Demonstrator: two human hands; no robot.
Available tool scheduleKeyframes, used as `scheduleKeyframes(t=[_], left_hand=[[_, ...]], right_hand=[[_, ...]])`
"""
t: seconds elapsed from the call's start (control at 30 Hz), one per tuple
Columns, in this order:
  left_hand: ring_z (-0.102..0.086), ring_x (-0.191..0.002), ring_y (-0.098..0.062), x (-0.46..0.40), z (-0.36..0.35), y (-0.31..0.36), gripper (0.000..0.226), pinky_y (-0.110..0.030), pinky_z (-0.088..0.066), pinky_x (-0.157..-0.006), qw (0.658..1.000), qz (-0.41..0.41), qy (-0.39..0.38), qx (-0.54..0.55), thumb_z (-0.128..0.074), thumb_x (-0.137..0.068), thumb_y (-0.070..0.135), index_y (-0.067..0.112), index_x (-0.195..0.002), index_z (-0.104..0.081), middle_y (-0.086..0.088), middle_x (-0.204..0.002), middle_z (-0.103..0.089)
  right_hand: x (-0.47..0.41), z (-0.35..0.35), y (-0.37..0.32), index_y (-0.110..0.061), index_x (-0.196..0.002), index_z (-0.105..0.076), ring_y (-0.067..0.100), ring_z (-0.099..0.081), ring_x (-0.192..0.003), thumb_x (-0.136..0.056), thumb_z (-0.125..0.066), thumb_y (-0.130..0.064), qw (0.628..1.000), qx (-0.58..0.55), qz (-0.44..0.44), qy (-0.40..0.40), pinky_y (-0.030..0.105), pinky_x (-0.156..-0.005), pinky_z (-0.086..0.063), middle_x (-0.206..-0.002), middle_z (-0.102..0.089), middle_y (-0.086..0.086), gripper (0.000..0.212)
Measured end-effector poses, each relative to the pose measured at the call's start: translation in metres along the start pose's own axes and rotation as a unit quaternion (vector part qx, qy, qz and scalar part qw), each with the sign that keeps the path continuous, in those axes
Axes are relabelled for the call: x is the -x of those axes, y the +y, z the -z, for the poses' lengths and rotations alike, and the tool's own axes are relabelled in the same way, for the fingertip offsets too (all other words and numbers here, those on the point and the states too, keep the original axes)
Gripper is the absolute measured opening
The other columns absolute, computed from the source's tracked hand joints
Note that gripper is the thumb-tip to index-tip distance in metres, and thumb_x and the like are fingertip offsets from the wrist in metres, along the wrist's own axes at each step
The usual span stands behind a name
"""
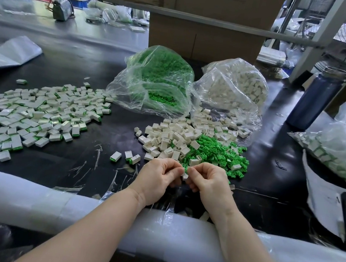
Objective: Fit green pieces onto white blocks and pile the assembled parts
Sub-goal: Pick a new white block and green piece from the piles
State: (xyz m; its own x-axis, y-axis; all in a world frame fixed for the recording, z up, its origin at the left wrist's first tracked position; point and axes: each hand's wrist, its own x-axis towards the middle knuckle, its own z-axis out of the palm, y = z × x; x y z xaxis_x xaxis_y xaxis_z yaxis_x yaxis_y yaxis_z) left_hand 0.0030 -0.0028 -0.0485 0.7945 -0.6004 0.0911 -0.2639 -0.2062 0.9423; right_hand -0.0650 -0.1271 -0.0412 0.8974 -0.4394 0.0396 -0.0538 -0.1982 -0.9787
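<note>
Near the bench's front edge: left hand [159,176] pinching a white block [185,176], right hand [209,180] pinching a green piece [185,167] against it. Best squared up, then pressed home before tossing onto the assembled pile [36,116].

Loose white blocks [167,138], small hollow boxes, heaped mid-table, touching a heap of loose green pieces [215,155] just to their right. Assembled parts [36,116], white with green edge, spread in a wide flat pile on the left; three more [127,157] lie apart near the hands. One green piece [185,168] and a white block [185,176] sit between the fingertips, mostly hidden.
</note>
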Motion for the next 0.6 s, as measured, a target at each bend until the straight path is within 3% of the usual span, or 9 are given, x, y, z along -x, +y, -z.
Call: scheduleKeyframes(t=[0.2,0.37,0.47,0.6], left_hand=[[-0.053,-0.063,-0.011,0.0020,0.0003,0.0012,0.010,-0.030,-0.050,-0.072,0.999,0.000,-0.003,-0.043,-0.058,-0.091,0.017,0.017,-0.085,-0.067,0.006,-0.064,-0.059],[-0.058,-0.074,-0.023,0.0031,-0.0006,0.0019,0.014,-0.037,-0.050,-0.078,0.994,-0.021,-0.014,-0.103,-0.057,-0.092,0.018,0.011,-0.087,-0.068,-0.008,-0.077,-0.065],[-0.057,-0.070,-0.015,0.0028,-0.0005,0.0023,0.013,-0.033,-0.051,-0.074,0.996,-0.015,-0.013,-0.085,-0.057,-0.092,0.017,0.012,-0.088,-0.068,-0.004,-0.075,-0.065],[-0.057,-0.062,-0.001,0.0024,-0.0022,0.0062,0.012,-0.016,-0.047,-0.066,1.000,-0.002,-0.016,0.004,-0.056,-0.092,0.014,0.015,-0.087,-0.067,0.004,-0.069,-0.064]], right_hand=[[-0.0002,0.0008,0.0006,-0.012,-0.066,-0.061,0.001,-0.050,-0.045,-0.087,-0.062,-0.007,1.000,0.020,-0.008,-0.007,0.016,-0.049,-0.045,-0.054,-0.059,-0.002,0.022],[0.0001,0.0013,0.0014,-0.017,-0.064,-0.061,0.002,-0.050,-0.047,-0.086,-0.063,-0.009,0.998,0.055,0.001,-0.021,0.018,-0.052,-0.045,-0.054,-0.058,-0.003,0.024],[0.0003,0.0008,0.0021,-0.014,-0.065,-0.062,0.003,-0.051,-0.047,-0.086,-0.063,-0.008,0.999,0.032,0.004,-0.014,0.017,-0.051,-0.044,-0.053,-0.058,-0.004,0.021],[0.0000,0.0016,0.0017,-0.007,-0.071,-0.065,0.005,-0.055,-0.047,-0.084,-0.065,-0.004,0.998,-0.064,0.006,0.017,0.016,-0.048,-0.046,-0.052,-0.062,-0.002,0.014]])
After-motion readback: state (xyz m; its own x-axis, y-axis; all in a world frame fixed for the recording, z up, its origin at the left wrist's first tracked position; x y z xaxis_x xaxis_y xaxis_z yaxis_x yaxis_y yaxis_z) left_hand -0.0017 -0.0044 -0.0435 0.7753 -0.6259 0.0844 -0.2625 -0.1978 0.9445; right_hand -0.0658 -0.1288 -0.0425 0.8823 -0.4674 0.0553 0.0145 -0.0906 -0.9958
